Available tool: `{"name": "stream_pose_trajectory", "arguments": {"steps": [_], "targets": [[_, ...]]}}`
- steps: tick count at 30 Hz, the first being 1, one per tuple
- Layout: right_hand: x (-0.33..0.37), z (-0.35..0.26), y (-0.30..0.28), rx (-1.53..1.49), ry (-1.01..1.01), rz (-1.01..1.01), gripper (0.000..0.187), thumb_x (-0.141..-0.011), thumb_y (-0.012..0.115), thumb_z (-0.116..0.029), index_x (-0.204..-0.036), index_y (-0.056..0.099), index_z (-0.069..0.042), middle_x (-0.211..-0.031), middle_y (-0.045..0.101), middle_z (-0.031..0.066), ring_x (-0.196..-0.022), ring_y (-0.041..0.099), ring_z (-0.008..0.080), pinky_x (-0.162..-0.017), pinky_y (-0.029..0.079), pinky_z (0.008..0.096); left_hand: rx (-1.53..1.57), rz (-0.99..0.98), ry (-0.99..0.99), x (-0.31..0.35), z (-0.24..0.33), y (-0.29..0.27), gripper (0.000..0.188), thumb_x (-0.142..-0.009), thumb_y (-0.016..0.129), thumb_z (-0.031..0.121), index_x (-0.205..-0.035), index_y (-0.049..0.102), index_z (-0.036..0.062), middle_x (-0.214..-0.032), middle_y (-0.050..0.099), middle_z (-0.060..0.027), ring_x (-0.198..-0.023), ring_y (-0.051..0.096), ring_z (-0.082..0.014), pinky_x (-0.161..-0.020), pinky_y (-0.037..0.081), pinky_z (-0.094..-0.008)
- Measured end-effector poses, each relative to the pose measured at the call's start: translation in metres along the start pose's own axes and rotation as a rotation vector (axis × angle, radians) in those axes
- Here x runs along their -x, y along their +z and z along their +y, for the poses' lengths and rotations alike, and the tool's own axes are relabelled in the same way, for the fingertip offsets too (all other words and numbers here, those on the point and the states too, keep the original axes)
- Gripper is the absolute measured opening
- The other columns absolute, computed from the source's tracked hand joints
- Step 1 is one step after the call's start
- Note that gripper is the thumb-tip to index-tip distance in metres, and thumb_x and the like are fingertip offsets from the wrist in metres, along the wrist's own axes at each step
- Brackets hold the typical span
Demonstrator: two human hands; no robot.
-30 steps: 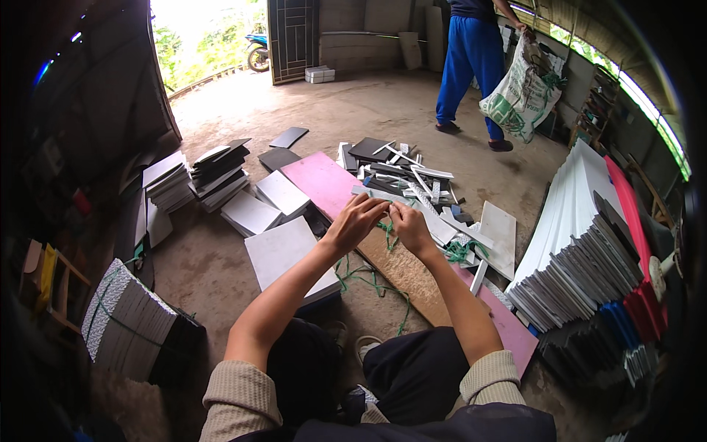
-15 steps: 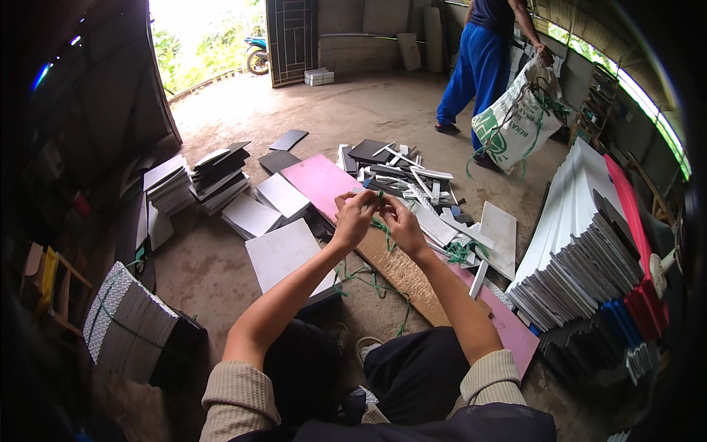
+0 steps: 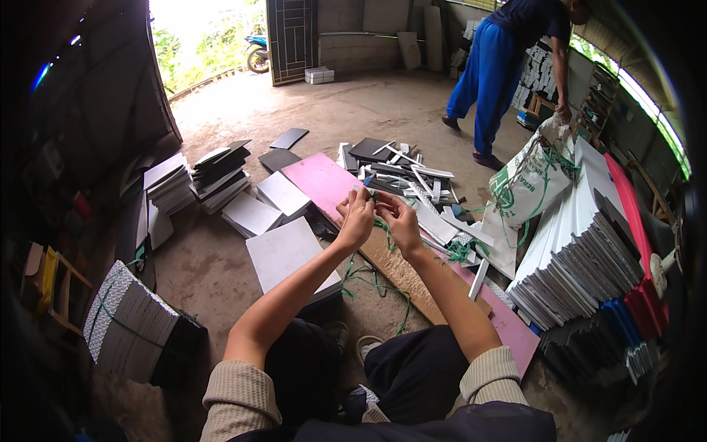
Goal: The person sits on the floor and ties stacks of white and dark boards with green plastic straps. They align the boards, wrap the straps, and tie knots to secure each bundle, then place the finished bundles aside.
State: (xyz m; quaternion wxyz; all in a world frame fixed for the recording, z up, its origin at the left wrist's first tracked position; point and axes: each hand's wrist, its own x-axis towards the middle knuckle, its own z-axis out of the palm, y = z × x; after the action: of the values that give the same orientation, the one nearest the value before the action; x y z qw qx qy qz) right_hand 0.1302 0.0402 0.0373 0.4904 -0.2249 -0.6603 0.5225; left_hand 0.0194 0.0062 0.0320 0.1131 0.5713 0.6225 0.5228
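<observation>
My left hand [image 3: 356,219] and my right hand [image 3: 398,221] are close together over the work boards, fingers pinched on a piece of green twine [image 3: 373,195]. Fingers hide most of the twine between them. Below lie a brown, rough-surfaced board [image 3: 401,269] and a long pink board [image 3: 313,175]. More green twine [image 3: 361,274] lies loosely on the floor by the brown board's near edge. To the left of my hands, a stack of white square sheets [image 3: 287,254] sits before my knees.
Beyond my hands is a heap of white and black offcuts [image 3: 405,177]. Leaning white sheets [image 3: 571,228] stand at right. A tied bundle [image 3: 136,320] and smaller stacks [image 3: 221,177] are at left. A person in blue trousers [image 3: 486,81] bends over a white sack [image 3: 537,180] at far right.
My hands have shifted slightly but stay pinched at the twine. The other person has moved right and bent down, bringing the sack right and lower, beside the leaning sheets.
</observation>
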Motion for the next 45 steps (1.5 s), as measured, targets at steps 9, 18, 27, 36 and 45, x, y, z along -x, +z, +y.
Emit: {"name": "stream_pose_trajectory", "arguments": {"steps": [9,18,27,36,45], "targets": [[0.004,0.009,0.011,-0.043,0.004,0.032,0.024,-0.078,0.058,-0.005,-0.101,0.056,0.001,-0.093,0.061,0.0081,-0.083,0.058,0.0116,-0.073,0.046,0.0232,0.032,0.137,-0.162,0.013,0.024,0.0,0.024,-0.084,0.031,0.019,-0.097,0.045,0.0036,-0.099,0.044,-0.0172,-0.101,0.03,-0.0356,-0.085,0.024,-0.0445],[0.004,-0.004,0.026,0.204,-0.034,0.046,0.024,-0.08,0.058,-0.007,-0.101,0.054,0.003,-0.094,0.06,0.0078,-0.086,0.057,0.012,-0.077,0.046,0.0231,0.701,-0.191,-0.087,-0.006,-0.027,-0.013,0.031,-0.086,0.035,0.022,-0.104,0.045,-0.0008,-0.1,0.046,-0.0106,-0.102,0.04,-0.0178,-0.092,0.028,-0.0321],[0.001,-0.007,0.017,0.179,-0.074,0.1,0.02,-0.074,0.065,-0.011,-0.09,0.059,0.0,-0.083,0.06,0.0082,-0.074,0.059,0.0138,-0.068,0.047,0.025,0.856,-0.184,-0.211,-0.004,-0.004,-0.015,0.028,-0.084,0.037,0.02,-0.105,0.038,0.0024,-0.098,0.04,-0.0053,-0.095,0.037,-0.0149,-0.086,0.027,-0.0288],[-0.005,-0.007,0.011,0.319,-0.182,0.101,0.022,-0.072,0.067,-0.014,-0.086,0.056,-0.001,-0.1,0.039,0.008,-0.072,0.056,0.0155,-0.066,0.048,0.0261,0.761,-0.213,-0.203,-0.014,-0.028,-0.006,0.029,-0.087,0.036,0.026,-0.106,0.043,0.0054,-0.095,0.045,-0.0036,-0.093,0.042,-0.0126,-0.087,0.031,-0.0283],[-0.004,-0.01,0.008,0.252,-0.087,0.044,0.025,-0.074,0.066,-0.019,-0.089,0.056,-0.001,-0.103,0.037,0.0085,-0.085,0.049,0.0135,-0.069,0.048,0.025,0.959,-0.245,-0.252,-0.01,-0.016,-0.008,0.027,-0.088,0.036,0.031,-0.104,0.043,0.0095,-0.089,0.046,-0.0015,-0.087,0.044,-0.013,-0.082,0.033,-0.0286]]}}
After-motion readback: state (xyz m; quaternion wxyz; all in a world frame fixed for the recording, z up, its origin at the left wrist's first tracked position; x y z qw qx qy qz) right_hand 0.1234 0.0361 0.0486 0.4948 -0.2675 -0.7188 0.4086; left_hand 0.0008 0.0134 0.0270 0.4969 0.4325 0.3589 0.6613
